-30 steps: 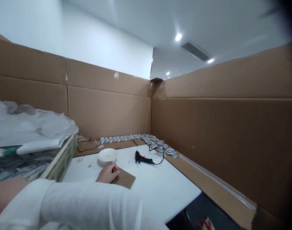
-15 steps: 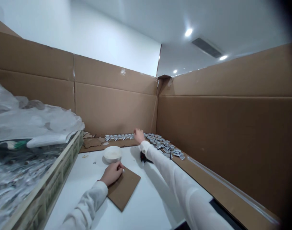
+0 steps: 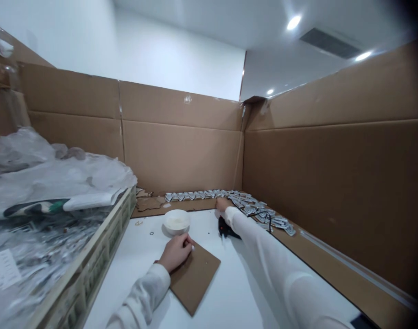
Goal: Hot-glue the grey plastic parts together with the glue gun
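Note:
My left hand (image 3: 177, 252) rests over the upper left part of a flat brown cardboard piece (image 3: 198, 278), its fingers pinched together. A small white piece (image 3: 193, 248) shows at the fingertips, too small to name. Just beyond that hand stands a white bowl (image 3: 176, 221) with pale contents. My right hand (image 3: 222, 204) is stretched forward to the table's far edge. Directly below it lies a black glue gun (image 3: 226, 228) with a pale nozzle, partly covered by the sleeve. The right fingers are too indistinct to show whether they hold anything.
A row of small silvery packets (image 3: 191, 195) lines the back strip, with a loose heap of them (image 3: 274, 219) at right and a black cable across it. Left stands a crate (image 3: 92, 256) of plastic-wrapped items under clear bags (image 3: 58, 178). Tall cardboard walls (image 3: 181, 151) enclose the table.
The view has turned left, so everything sits further right. My right hand has drawn back slightly from the packet row towards the glue gun. My left hand stays on the cardboard.

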`<move>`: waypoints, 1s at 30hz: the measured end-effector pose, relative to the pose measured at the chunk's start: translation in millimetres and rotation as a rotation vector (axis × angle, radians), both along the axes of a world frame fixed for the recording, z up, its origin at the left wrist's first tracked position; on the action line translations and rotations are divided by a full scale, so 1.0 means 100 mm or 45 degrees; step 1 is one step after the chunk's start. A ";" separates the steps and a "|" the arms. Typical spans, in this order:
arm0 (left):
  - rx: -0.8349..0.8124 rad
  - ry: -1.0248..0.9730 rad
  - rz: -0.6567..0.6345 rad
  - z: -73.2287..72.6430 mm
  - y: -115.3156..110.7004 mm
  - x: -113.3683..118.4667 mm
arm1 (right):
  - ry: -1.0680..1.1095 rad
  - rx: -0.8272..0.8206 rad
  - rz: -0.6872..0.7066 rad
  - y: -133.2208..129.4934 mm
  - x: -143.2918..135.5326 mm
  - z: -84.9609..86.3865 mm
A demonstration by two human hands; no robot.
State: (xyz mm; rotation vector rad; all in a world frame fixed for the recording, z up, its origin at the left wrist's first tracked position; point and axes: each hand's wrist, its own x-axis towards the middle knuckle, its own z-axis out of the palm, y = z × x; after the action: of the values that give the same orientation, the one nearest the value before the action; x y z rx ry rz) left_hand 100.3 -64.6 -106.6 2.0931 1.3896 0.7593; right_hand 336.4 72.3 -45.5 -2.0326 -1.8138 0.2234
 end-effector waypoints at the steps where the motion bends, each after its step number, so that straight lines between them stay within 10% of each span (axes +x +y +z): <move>1: 0.001 -0.002 -0.001 0.00 -0.01 0.00 | 0.082 0.029 0.048 -0.02 0.02 0.05; 10: 0.051 0.008 0.006 -0.03 -0.02 -0.01 | 0.531 0.685 0.484 -0.63 -0.05 0.74; 19: 0.059 0.067 0.023 0.03 -0.07 0.00 | 0.324 1.272 0.698 -1.18 -0.62 0.95; 30: 0.091 0.109 0.014 0.02 -0.08 0.00 | 0.762 1.714 0.462 -1.44 -1.05 1.58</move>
State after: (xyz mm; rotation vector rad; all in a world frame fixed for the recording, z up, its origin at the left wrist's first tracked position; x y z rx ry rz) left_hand 100.6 -72.3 -104.2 2.1978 1.4404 0.7416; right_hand 231.7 -71.7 112.4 -0.6027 -1.2767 -0.2347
